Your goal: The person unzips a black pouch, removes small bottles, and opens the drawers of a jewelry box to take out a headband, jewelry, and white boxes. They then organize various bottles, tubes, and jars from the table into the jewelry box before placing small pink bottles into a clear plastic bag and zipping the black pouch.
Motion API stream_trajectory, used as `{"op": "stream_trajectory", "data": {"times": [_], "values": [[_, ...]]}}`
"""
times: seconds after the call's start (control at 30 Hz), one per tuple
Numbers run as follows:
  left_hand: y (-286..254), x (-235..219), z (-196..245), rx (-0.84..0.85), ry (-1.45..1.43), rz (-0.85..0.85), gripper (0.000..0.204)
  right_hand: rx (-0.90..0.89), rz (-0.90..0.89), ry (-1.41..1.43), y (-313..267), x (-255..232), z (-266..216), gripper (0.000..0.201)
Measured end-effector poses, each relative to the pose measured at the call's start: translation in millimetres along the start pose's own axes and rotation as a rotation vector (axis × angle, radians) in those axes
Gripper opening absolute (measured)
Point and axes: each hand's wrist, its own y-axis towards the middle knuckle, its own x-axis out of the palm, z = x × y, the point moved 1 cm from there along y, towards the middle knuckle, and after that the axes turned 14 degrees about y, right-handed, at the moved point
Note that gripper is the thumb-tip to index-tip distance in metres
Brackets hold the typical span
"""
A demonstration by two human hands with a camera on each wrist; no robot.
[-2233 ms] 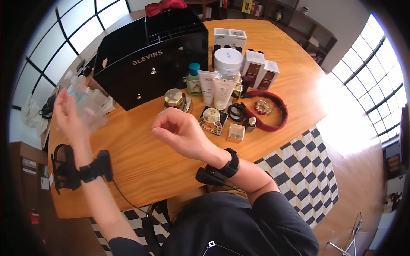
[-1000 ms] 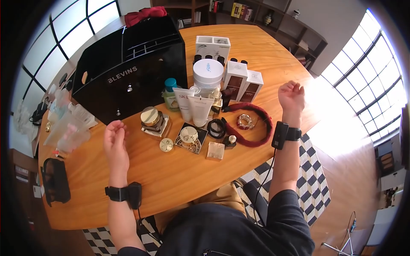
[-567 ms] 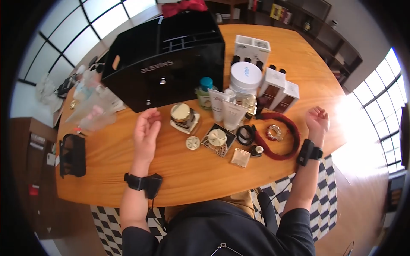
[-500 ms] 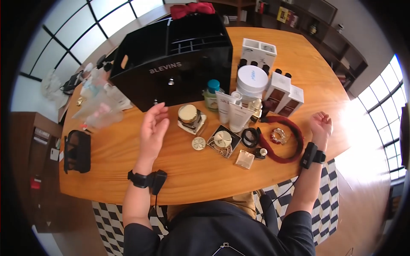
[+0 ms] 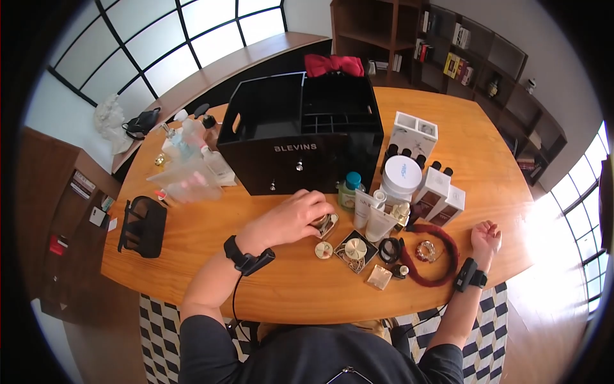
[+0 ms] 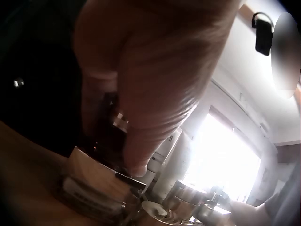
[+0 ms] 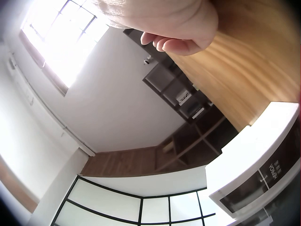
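In the head view the left hand (image 5: 288,221) reaches over a gold-lidded jar (image 5: 327,225) in front of the black box (image 5: 256,168), fingers and thumb curled round it. Seen from the left wrist, thumb and fingers of the hand (image 6: 155,75) pinch a dark jar standing over a clear, square-edged block (image 6: 96,181); the palm hides its top. A round gold lid (image 5: 323,250) lies just in front. Over at the right, the right hand (image 5: 486,238) rests palm up with loosely curled fingers, holding nothing, beside the dark red headband (image 5: 453,240).
Right of the jar stand a teal-capped bottle (image 5: 350,189), white tubes (image 5: 380,226), a white tub (image 5: 401,175) and boxed bottles (image 5: 433,185). Nearer lie a patterned tray (image 5: 348,256), black rings (image 5: 389,250) and a bracelet (image 5: 426,251). Plastic bags (image 5: 192,179) and a black case (image 5: 144,227) are left.
The left hand has moved right and closed round the gold-lidded jar. The right hand stays by the headband after an earlier move right. The head view has tilted upward.
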Motion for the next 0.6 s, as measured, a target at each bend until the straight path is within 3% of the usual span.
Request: {"op": "stream_trajectory", "data": {"times": [0.07,0.2,0.27,0.33,0.4,0.5,0.6], "values": [[-3,-12,-1,0.03,-0.022,0.049,0.045,0.015,0.026,0.023,-4,2,1,0.044],[-5,-92,-12,0.053,0.122,0.314,0.049,0.07,-0.003,0.059,-12,7,4,0.038],[0,-136,-17,-0.258,-0.047,0.272,0.046,0.1,-0.046,0.061,-13,7,2,0.035],[19,-165,-40,-0.387,0.026,0.248,0.043,0.11,-0.06,0.063,-15,9,3,0.033],[39,-166,-82,-0.334,0.061,0.275,0.042,0.096,-0.053,0.054,-12,6,-3,0.03],[62,-146,-138,-0.288,0.2,0.172,0.043,0.057,-0.039,0.053,-9,4,-9,0.028],[80,-126,-158,-0.346,0.241,-0.018,0.042,0.012,-0.046,0.052,-7,3,-13,0.024]]}}
